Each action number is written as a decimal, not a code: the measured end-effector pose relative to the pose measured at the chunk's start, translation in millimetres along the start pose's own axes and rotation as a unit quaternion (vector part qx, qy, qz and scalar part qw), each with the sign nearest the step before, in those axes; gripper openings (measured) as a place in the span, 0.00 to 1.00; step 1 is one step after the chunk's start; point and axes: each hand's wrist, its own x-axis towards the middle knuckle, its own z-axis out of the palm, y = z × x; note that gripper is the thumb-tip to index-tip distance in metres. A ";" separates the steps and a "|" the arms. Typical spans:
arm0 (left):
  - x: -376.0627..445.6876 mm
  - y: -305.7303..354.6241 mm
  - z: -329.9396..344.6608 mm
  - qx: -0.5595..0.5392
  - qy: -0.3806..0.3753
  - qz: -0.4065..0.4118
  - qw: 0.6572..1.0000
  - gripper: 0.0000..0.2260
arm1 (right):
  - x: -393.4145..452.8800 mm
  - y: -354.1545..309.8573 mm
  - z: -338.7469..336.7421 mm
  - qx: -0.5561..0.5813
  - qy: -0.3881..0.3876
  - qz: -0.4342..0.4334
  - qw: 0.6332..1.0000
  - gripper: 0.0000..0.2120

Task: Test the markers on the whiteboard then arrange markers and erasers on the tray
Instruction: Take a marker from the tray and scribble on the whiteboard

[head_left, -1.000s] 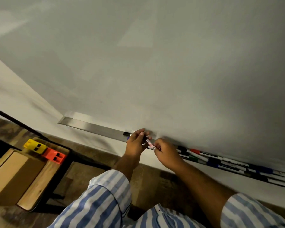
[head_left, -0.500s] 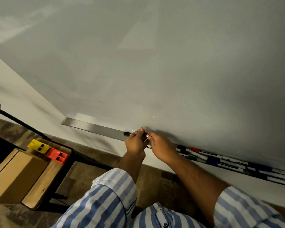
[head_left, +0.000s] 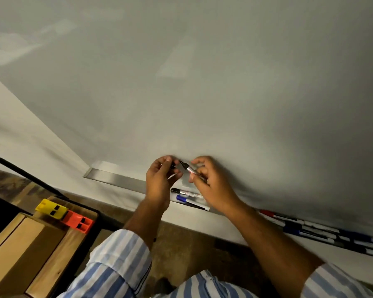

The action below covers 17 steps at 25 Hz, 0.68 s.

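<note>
My right hand grips a grey marker with its black tip bared and pointing up-left. My left hand pinches the marker's black cap just left of that tip. Both hands hover in front of the whiteboard, a little above the metal tray. On the tray below them lie a black-capped marker and a blue-capped marker. Several more markers, red, blue and black, lie along the tray to the right.
A yellow block and an orange block, perhaps erasers, sit on a wooden stand at lower left beside a cardboard box. A black cable runs along the floor by the wall.
Both hands have lifted off the tray with one marker. The cap has come off into my left hand, baring the tip. Two markers on the tray are now uncovered.
</note>
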 end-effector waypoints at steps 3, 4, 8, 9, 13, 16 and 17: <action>0.2 44.8 4.3 -0.042 -0.027 0.092 0.995 0.07 | 15.4 -50.8 -2.0 0.037 0.040 -0.083 0.995 0.13; -0.2 63.4 6.9 -0.039 -0.025 0.125 0.991 0.08 | 18.3 -67.9 -3.1 0.055 0.046 -0.102 0.992 0.11; -13.2 144.8 26.1 0.024 -0.011 0.314 0.949 0.12 | 18.2 -132.8 -16.0 0.138 0.068 -0.153 0.976 0.15; -19.4 165.3 32.7 0.046 -0.019 0.376 0.925 0.12 | 15.5 -147.4 -21.2 0.155 0.070 -0.167 0.971 0.20; -39.0 252.0 64.7 0.145 -0.066 0.625 0.764 0.16 | 11.5 -206.1 -47.3 0.144 0.082 -0.262 0.951 0.34; -44.3 307.0 92.6 0.204 -0.051 0.725 0.655 0.18 | 11.7 -248.8 -68.7 0.100 0.173 -0.336 0.921 0.26; -44.4 322.0 102.5 0.219 -0.041 0.744 0.630 0.18 | 11.2 -261.0 -75.7 0.089 0.210 -0.360 0.905 0.20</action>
